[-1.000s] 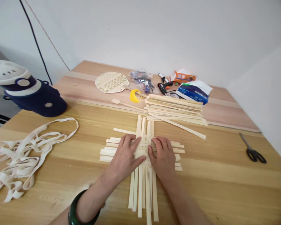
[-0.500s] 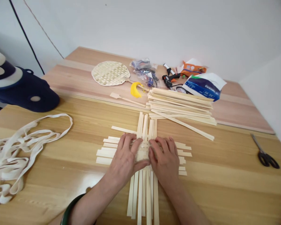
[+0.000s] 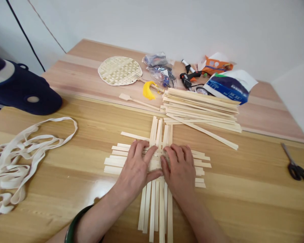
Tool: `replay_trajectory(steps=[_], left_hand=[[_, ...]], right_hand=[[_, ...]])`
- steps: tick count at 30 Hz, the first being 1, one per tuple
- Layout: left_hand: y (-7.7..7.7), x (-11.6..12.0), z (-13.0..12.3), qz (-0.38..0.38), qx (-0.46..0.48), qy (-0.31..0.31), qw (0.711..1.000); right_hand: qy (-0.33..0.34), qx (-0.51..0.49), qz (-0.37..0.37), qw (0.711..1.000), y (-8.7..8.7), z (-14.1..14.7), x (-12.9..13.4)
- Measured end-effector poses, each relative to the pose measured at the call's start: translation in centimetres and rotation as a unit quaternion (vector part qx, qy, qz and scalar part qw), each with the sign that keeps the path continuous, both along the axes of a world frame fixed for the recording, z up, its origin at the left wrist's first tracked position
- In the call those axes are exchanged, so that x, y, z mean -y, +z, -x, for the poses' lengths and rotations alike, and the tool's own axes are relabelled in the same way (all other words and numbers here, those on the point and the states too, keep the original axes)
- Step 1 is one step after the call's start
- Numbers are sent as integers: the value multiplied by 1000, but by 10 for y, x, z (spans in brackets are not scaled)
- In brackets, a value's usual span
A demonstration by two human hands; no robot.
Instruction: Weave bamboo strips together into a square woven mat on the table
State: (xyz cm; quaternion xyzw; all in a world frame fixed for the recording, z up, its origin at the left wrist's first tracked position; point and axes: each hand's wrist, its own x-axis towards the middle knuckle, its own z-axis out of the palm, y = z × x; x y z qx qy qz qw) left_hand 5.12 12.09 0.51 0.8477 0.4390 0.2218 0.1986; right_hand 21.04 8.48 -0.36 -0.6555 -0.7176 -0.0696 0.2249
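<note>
Bamboo weave [image 3: 155, 164] sits on the table, centre of the view, right under both hands. Flat strips cross over-under at the middle; the long strips [image 3: 152, 209] run toward the person, with shorter ends out to the left [image 3: 114, 161] and right [image 3: 202, 164].

Left hand [image 3: 136, 170] and right hand [image 3: 179, 172] lie flat on the weave, side by side. Fingers [image 3: 142, 150] are extended and slightly spread, pressing down, not gripping any strip. Thumbs sit just beside each other on the crossing. Green bangle [image 3: 72, 229] on the left wrist.

Above the weave, near its top ends: stack of strips [image 3: 200, 109], one loose strip [image 3: 205, 131] lying slanted off its front edge. Behind that, on a paler board [image 3: 73, 64]: round woven fan [image 3: 120, 71] with a handle, yellow piece [image 3: 149, 90] near the handle, wooden stick [image 3: 138, 102], plastic bags [image 3: 160, 69], glue gun [image 3: 187, 79], orange packet [image 3: 216, 65], blue and white bag [image 3: 229, 87] leaning against the stack.

Left of the weave, well apart: tangled cream cloth tape [image 3: 22, 158]. Further up left, at the table edge: dark blue object [image 3: 20, 89], kind unclear. Right, well apart: black-handled scissors [image 3: 296, 170] on the table [image 3: 243, 199].
</note>
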Motion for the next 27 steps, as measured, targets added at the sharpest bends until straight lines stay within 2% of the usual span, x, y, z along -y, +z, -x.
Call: replay_trajectory(steps=[11, 21, 27], left_hand=[[2, -2, -2, 13, 5, 10, 1000], [-2, -3, -4, -5, -1, 19, 1000], [2, -1, -3, -21, 1, 11, 1000]], right_hand=[[11, -3, -6, 1000, -1, -1, 1], [10, -19, 4, 1000, -1, 1, -1], [22, -49, -17, 998, 2, 0, 1]])
